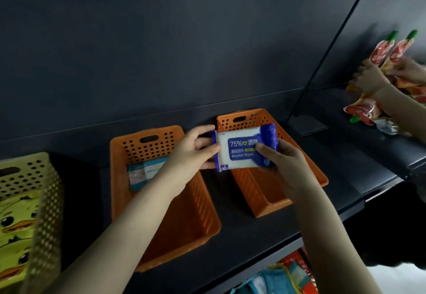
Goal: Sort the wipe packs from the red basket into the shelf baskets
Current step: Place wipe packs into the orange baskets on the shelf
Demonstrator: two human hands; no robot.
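I hold a blue-and-white alcohol wipe pack [242,149] in both hands above the right orange basket [306,167]. My left hand [193,153] pinches its left edge and my right hand [279,157] grips its right end. The left orange basket [119,178] holds one pale blue-and-white wipe pack [145,174] leaning at its back. A yellow basket [48,192] at the far left holds yellow duck-print packs [16,231]. The red basket [297,261] shows partly below the shelf edge, with teal packs [272,280] in it.
The baskets stand on a dark shelf [253,236] with a dark back wall. At the right, beyond a divider [309,81], another person's hands [373,77] handle red pouches [362,111] on the neighbouring shelf.
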